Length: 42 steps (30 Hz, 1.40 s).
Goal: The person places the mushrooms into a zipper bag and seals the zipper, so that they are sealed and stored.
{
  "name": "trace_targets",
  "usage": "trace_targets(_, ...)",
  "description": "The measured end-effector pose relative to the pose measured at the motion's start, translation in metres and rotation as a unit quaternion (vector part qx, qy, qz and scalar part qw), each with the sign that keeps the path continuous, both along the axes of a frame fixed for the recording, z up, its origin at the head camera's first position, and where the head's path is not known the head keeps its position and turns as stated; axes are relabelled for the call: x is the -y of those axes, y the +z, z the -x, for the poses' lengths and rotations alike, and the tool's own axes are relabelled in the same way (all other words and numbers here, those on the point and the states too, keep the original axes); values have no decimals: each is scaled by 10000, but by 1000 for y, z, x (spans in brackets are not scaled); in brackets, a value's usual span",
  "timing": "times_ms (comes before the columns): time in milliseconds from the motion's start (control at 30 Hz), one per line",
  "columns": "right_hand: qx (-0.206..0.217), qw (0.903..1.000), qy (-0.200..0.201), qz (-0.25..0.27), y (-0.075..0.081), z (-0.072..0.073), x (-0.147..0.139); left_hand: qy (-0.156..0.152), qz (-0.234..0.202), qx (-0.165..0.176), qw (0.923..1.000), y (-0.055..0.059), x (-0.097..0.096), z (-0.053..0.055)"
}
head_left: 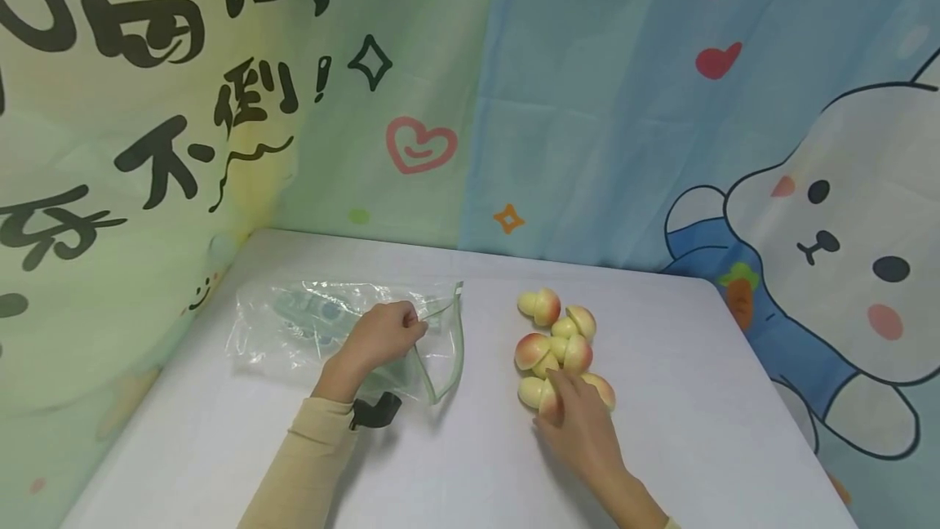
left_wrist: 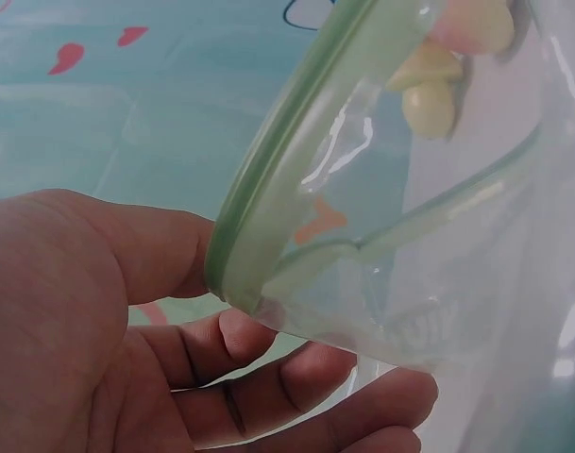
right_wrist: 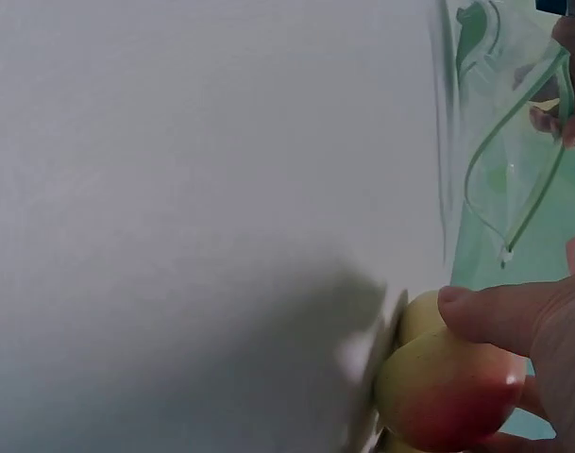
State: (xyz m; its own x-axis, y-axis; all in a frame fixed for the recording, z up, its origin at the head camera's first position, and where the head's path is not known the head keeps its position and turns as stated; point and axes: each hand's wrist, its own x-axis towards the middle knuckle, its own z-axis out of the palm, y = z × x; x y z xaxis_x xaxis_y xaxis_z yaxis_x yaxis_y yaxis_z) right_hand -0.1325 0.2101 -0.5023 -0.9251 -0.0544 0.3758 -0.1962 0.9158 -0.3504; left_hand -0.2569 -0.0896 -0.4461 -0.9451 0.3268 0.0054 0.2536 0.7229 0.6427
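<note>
A clear zip bag (head_left: 257, 329) with a pale green zip edge (left_wrist: 259, 170) lies on the left of the table, its mouth spread toward the right. My left hand (head_left: 383, 337) pinches the bag's upper edge between thumb and fingers, holding the mouth apart. Several toy mushrooms (head_left: 545, 306), yellow with reddish caps, lie clustered right of the bag. At the near end of the cluster, my right hand (head_left: 580, 423) grips one toy mushroom (right_wrist: 452, 387); the thumb presses by its stem and the fingers curl behind the cap, partly hidden.
The white table (head_left: 727, 439) carries the bag and the mushrooms. A printed cloth backdrop (head_left: 587, 145) rises behind it and along the left side. A black strap-like piece (head_left: 378, 411) sits at my left wrist.
</note>
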Motion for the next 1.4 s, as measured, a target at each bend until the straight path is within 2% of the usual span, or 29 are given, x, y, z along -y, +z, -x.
trace_targets(133,-239,9995,49,-216,-4,1,0,-16,-2,4,10000,0,1,0)
trace_targets(233,-290,9994,30,-185,-7,1,2,-24,-11,40,10000,0,1,0)
trace_targets(333,-260,9996,48,55,-7,0,6,-43,-21,70,10000,0,0,0)
trace_targets(500,-127,9967,172,783,-5,2,18,-107,-24,111,9999,1,0,-1)
trace_targets(600,4,9896,233,1419,-5,7,27,-146,-20,123,9998,1,-1,-1)
trace_targets(733,304,9713,334,2336,-7,15,41,-192,29,105,9998,1,-2,-1)
trace_targets(800,402,9634,379,2622,-7,21,48,-206,52,108,9997,0,-2,-1)
trace_targets(900,452,9572,444,2826,-7,30,57,-212,72,143,9996,-1,-2,-1)
trace_targets(967,453,9573,454,2821,-6,36,62,-219,70,170,9996,-1,-3,-2)
trace_targets(1167,594,9483,542,3071,-5,53,78,-254,70,223,9994,-1,-5,-4)
trace_targets(1333,745,9384,579,3324,-6,66,91,-362,100,166,9992,1,-9,-7)
trace_targets(1400,769,9382,598,3320,-6,70,95,-376,101,125,9992,2,-10,-7)
